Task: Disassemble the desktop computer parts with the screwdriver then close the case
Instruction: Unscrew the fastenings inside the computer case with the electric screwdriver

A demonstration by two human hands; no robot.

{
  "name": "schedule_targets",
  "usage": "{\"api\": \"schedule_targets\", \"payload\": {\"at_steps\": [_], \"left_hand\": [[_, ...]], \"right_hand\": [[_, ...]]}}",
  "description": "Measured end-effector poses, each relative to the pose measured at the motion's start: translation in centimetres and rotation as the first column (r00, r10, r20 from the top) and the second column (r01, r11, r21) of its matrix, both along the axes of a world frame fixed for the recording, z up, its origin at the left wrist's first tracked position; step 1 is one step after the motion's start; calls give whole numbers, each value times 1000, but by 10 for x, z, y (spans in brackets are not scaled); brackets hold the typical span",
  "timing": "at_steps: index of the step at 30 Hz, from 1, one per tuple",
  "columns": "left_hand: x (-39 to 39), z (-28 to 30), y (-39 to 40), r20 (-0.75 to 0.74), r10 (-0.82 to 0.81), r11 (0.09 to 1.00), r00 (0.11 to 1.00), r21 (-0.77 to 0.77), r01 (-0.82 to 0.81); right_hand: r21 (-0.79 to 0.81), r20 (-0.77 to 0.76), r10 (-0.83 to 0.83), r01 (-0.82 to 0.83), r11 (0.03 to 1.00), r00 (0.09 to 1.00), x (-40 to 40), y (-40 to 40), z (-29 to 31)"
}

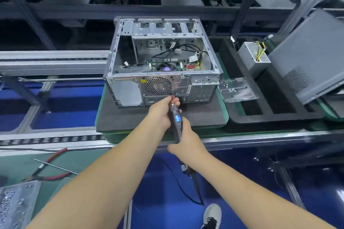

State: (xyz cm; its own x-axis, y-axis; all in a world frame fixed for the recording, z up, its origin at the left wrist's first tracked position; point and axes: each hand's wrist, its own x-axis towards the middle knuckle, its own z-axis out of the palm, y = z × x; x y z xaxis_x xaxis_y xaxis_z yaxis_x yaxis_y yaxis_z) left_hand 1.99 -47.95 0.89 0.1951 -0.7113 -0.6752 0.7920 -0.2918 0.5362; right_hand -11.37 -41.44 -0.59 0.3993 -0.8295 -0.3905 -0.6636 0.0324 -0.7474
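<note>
Open computer case (163, 65) sits on a dark foam pad (201, 115) on the green tabletop (226, 117), rear panel toward the person, side cover off, circuit board (167, 66) and loose cables (188, 47) visible inside. Right hand (188, 139) wraps the body of the electric screwdriver (176, 120); its fingers are curled round the grip. Left hand (162, 111) pinches the front end near the bit, fingers closed narrow around it, guiding the tip to the rear panel just below the round fan grille (157, 86). Tip contact is hidden by the left fingers; cannot tell whether it sits in a screw. Judgement: 1 rear screw is being addressed. Risks: a tilted bit could slip out and round the head or scrape the panel; a freed screw could drop into the case or off the pad; the trailing cord (178, 182) could snag. Removed power supply (254, 57) and grey side panel (309, 55) lie to the right.
</note>
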Motion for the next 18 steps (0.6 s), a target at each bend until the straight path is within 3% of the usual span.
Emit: {"api": "schedule_targets", "payload": {"at_steps": [9,18], "left_hand": [[5,-4,-6,-11,-43,999,999,14,44],[0,9,-2,13,20,998,1000,53,-21]], "right_hand": [[-1,-14,-22,22,1000,1000,6,1,-4],[14,-19,-28,28,999,999,7,0,2]]}}
